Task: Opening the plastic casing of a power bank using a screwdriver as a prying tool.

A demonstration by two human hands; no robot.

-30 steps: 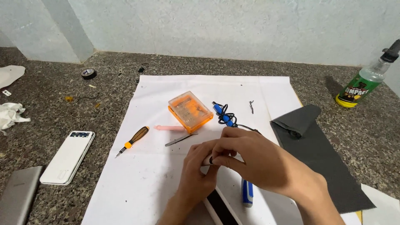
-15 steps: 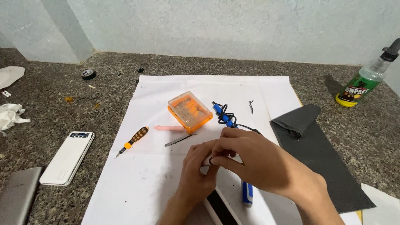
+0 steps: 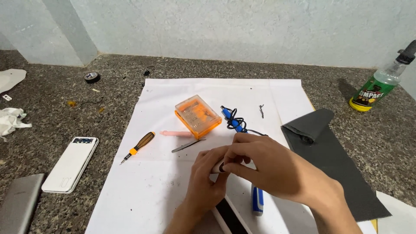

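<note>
1. Small white piece (image 3: pixel 218 167) sits pinched between my two hands, low and just right of the middle of the frame; most of it is hidden, so I cannot tell what it is beyond a pale, rounded end with a dark spot.
2. My left hand (image 3: pixel 207 177) cups it from below, fingers curled up around it.
3. My right hand (image 3: pixel 273 167) comes over the top, thumb and fingertips closed on the same piece, so the hands are pressed together.
4. I judge the step in hand to be fine finger work on this piece, held above the white paper sheet (image 3: pixel 143 190).
5. Any next move calls for a steady grip and small motions, since the piece is tiny and my fingers block my view.
6. Nearby lie a screwdriver (image 3: pixel 138 146) at middle left, tweezers (image 3: pixel 187 145), an orange box (image 3: pixel 198 116) above the hands, a coiled blue cable (image 3: pixel 233 121) and a blue-and-white tool (image 3: pixel 257 201) just below my right hand.
</note>
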